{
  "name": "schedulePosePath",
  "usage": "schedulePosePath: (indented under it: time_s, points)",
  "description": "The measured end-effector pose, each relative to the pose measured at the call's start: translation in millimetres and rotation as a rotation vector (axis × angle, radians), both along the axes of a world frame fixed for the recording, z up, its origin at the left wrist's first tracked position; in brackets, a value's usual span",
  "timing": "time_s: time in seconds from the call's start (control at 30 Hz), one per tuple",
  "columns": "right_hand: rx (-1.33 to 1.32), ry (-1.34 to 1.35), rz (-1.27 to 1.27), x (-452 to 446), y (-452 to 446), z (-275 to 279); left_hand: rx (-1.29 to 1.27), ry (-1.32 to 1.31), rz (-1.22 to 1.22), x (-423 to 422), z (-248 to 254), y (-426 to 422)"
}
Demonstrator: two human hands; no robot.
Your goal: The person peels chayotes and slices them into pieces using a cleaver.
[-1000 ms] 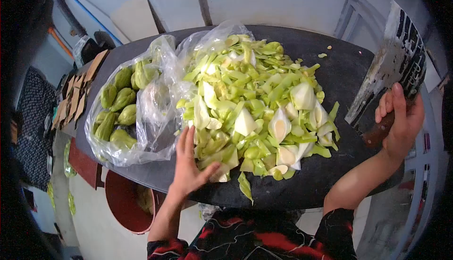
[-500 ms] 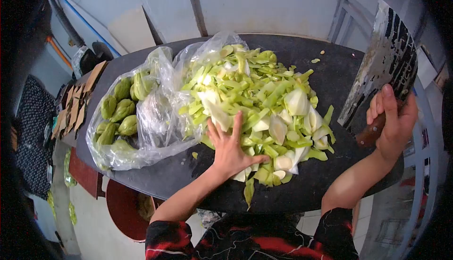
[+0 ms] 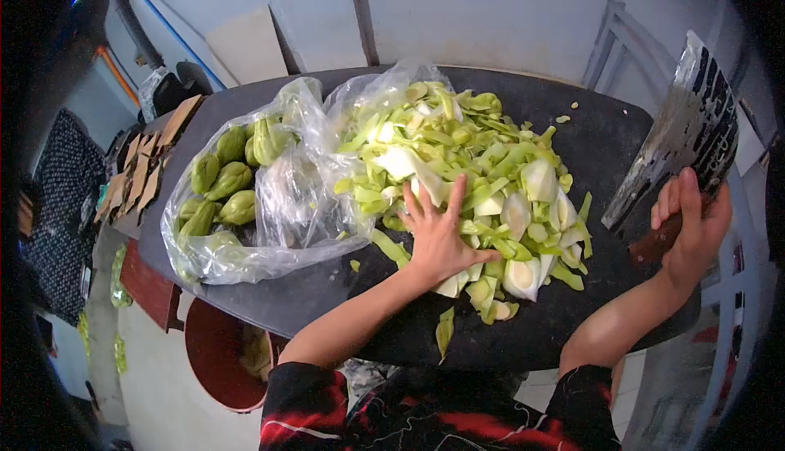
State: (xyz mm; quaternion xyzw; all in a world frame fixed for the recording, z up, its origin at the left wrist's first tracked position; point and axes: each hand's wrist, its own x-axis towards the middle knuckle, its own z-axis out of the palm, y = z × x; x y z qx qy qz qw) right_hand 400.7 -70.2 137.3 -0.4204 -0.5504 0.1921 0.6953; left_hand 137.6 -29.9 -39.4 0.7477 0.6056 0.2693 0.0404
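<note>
Left hand (image 3: 441,242), fingers splayed apart, against near-left side of loose heap of pale-green and white vegetable peelings (image 3: 519,152), middle of black curved-edge table (image 3: 601,136); contact under palm hard to judge. Right hand (image 3: 695,220) clamped round handle of broad, dark-streaked metal cleaver (image 3: 685,128), raised at right. Possible trouble: scraps off near edge from a hard push; a cut from lowering cleaver toward bare fingers. In the way, left: clear plastic bag (image 3: 323,259) of green pear-shaped vegetables (image 3: 229,179), crowding heap. Red-brown round bucket (image 3: 200,357) below, near left.
</note>
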Motion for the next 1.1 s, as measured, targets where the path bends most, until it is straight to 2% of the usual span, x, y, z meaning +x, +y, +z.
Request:
schedulePosePath:
  time_s: [0.27,0.43,0.5,0.53,0.6,0.67,0.77,0.8,0.87,1.1]
  points:
    - [0.041,0.006,0.0,-17,-6,-21,-0.043,-0.04,0.019,33,-20,33]
    - [-0.008,0.004,0.032,-26,-8,-24,-0.136,-0.02,0.05,30,-8,31]
    - [-0.001,-0.004,0.052,-28,-9,-23,-0.08,-0.229,-0.208,-2,-3,26]
    - [0.01,-0.004,0.056,-27,-10,-24,-0.092,-0.241,-0.256,-23,-3,15]
    - [0.025,-0.006,0.051,-25,-14,-25,0.047,-0.03,-0.202,-60,8,-24]
    - [0.034,0.001,0.033,-19,-16,-28,-0.086,-0.013,-0.181,-85,14,-68]
    - [0.051,-0.003,0.001,-11,-16,-29,-0.298,0.143,-0.222,-90,3,-111]
    - [0.032,-0.007,0.034,-6,-16,-31,-0.304,0.143,-0.225,-85,1,-110]
    - [0.005,-0.01,0.066,-4,-17,-33,-0.333,0.312,-0.181,-69,-7,-110]
    - [0.022,0.009,0.063,-7,-19,-30,-0.151,0.229,-0.21,-8,-33,-38]
